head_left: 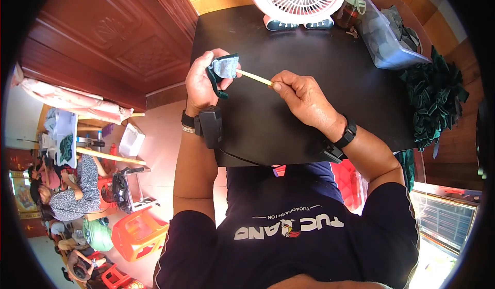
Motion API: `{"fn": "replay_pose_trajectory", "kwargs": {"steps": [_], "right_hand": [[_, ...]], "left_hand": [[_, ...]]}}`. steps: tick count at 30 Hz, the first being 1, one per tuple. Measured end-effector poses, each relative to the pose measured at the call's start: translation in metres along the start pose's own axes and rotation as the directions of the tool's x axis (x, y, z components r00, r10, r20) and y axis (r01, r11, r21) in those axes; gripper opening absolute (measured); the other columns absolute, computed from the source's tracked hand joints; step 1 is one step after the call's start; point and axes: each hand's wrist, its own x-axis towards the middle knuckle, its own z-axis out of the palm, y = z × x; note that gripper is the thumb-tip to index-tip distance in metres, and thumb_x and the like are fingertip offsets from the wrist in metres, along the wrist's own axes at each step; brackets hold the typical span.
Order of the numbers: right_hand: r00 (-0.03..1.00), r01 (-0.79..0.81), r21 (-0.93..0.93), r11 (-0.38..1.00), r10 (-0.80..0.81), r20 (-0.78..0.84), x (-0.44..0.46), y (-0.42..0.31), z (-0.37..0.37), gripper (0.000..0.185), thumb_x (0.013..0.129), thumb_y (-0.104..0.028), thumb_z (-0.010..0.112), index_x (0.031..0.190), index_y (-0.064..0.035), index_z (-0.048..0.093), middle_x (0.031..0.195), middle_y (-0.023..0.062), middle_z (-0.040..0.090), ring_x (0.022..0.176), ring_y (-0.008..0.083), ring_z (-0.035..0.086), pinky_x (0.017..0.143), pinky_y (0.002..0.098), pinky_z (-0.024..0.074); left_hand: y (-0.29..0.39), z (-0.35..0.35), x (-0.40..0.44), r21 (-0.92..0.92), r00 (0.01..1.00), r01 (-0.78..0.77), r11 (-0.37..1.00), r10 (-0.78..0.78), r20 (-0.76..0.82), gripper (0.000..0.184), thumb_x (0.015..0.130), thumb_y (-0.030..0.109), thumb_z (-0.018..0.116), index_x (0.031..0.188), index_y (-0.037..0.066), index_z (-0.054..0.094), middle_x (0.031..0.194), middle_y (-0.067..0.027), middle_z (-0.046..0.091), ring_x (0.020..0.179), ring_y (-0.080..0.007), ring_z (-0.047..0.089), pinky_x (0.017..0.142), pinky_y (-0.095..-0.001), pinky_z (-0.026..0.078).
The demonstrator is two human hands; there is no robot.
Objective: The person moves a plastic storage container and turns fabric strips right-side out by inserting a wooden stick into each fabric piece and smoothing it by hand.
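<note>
The left hand (198, 85) clasps one green velvet piece (225, 67); the right hand (305, 97) pinches one thin stick (255, 77). One pink fan (304, 2) stands at the worktop's (273, 113) far edge.

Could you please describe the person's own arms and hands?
The left hand and right hand are ungloved, the sleeves short and dark. Both wrists wear black straps with black boxes; the left adds a pale bracelet. A black cable shows by the left box.

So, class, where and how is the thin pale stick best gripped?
Probably by its outer end, from the person's right, pinched as the right hand does: the stick is slim and straight, and its other end meets the fabric piece in the left hand.
</note>
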Motion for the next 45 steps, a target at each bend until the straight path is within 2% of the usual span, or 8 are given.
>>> {"fn": "replay_pose_trajectory", "kwargs": {"steps": [3, 6, 10, 13, 21, 30, 37, 45], "right_hand": [[1.000, -0.001, 0.073, 0.997, 0.001, 0.001, -0.002, 0.006, 0.008, 0.015, 0.096, -0.016, 0.054, 0.093, -0.0033, 0.061, 0.061, 0.0082, 0.049, 0.054, 0.0143, 0.044, 0.054, 0.0313, 0.0401], [0.998, -0.050, 0.272, 0.961, 0.035, 0.061, -0.002, 0.020, 0.016, 0.017, 0.098, -0.017, 0.052, 0.094, -0.0027, 0.061, 0.061, 0.0029, 0.048, 0.055, 0.0105, 0.042, 0.053, 0.0294, 0.0390], [0.994, -0.093, 0.309, 0.946, 0.071, 0.082, 0.001, 0.017, 0.019, 0.019, 0.099, -0.018, 0.050, 0.095, -0.0025, 0.060, 0.062, -0.0004, 0.046, 0.057, 0.0071, 0.041, 0.053, 0.0275, 0.0381], [0.998, -0.055, 0.284, 0.957, 0.048, 0.029, 0.001, 0.016, 0.020, 0.019, 0.099, -0.018, 0.050, 0.094, -0.0029, 0.060, 0.061, -0.0003, 0.045, 0.058, 0.0064, 0.041, 0.053, 0.0270, 0.0379], [0.991, -0.133, 0.442, 0.887, 0.129, 0.040, -0.001, 0.017, 0.031, 0.018, 0.099, -0.019, 0.051, 0.094, -0.0033, 0.060, 0.061, -0.0017, 0.046, 0.056, 0.0066, 0.042, 0.052, 0.0267, 0.0375], [0.996, -0.046, -0.028, 0.999, 0.043, -0.073, 0.006, 0.007, 0.005, 0.017, 0.093, -0.018, 0.057, 0.089, -0.0019, 0.062, 0.060, 0.0130, 0.055, 0.051, 0.0225, 0.051, 0.052, 0.0348, 0.0416], [0.995, 0.022, -0.041, 0.999, -0.026, -0.100, 0.003, 0.002, 0.001, 0.015, 0.091, -0.016, 0.057, 0.088, -0.0027, 0.063, 0.059, 0.0150, 0.055, 0.051, 0.0290, 0.054, 0.052, 0.0378, 0.0427], [0.994, 0.018, -0.120, 0.993, -0.030, -0.101, 0.003, 0.001, 0.003, 0.014, 0.092, -0.016, 0.057, 0.090, -0.0037, 0.062, 0.063, 0.0178, 0.057, 0.057, 0.0363, 0.057, 0.055, 0.0408, 0.0445]], "left_hand": [[-0.002, 0.006, -0.001, 0.072, 0.993, 0.066, 0.995, -0.059, -0.100, 0.044, 0.093, 0.036, 0.039, 0.093, -0.003, 0.060, 0.081, -0.0213, 0.064, 0.057, -0.0200, 0.056, 0.045, -0.0263, 0.040], [-0.003, 0.009, 0.000, 0.056, 0.999, 0.053, 0.997, -0.053, -0.005, 0.043, 0.093, 0.035, 0.040, 0.094, -0.003, 0.060, 0.082, -0.0219, 0.064, 0.059, -0.0216, 0.059, 0.045, -0.0258, 0.040], [-0.012, 0.021, 0.001, 0.120, 0.993, -0.118, 0.986, 0.119, -0.001, 0.039, 0.097, 0.034, 0.045, 0.113, 0.000, 0.054, 0.083, -0.0147, 0.063, 0.053, -0.0132, 0.048, 0.048, -0.0225, 0.035], [-0.013, 0.040, -0.004, 0.149, 0.929, -0.298, 0.943, 0.323, -0.179, 0.030, 0.098, 0.026, 0.046, 0.115, 0.002, 0.052, 0.085, -0.0124, 0.062, 0.055, -0.0098, 0.045, 0.050, -0.0210, 0.034], [-0.026, 0.054, -0.008, 0.234, 0.912, -0.281, 0.931, 0.335, -0.237, 0.024, 0.100, 0.023, 0.046, 0.108, 0.002, 0.054, 0.082, -0.0083, 0.060, 0.057, -0.0080, 0.044, 0.052, -0.0206, 0.034], [-0.013, 0.014, 0.004, -0.013, 0.912, -0.258, 0.966, 0.239, -0.334, 0.030, 0.096, 0.023, 0.045, 0.112, 0.000, 0.055, 0.081, -0.0140, 0.060, 0.052, -0.0140, 0.045, 0.047, -0.0232, 0.032], [-0.012, 0.005, 0.004, -0.039, 0.934, -0.222, 0.974, 0.201, -0.296, 0.037, 0.084, 0.022, 0.046, 0.109, -0.002, 0.058, 0.082, -0.0174, 0.061, 0.052, -0.0174, 0.046, 0.047, -0.0249, 0.034], [-0.014, 0.014, 0.005, -0.010, 0.958, -0.201, 0.980, 0.194, -0.213, 0.052, 0.097, 0.040, 0.036, 0.098, -0.004, 0.062, 0.071, -0.0145, 0.059, 0.043, -0.0167, 0.042, 0.042, -0.0259, 0.032]]}}
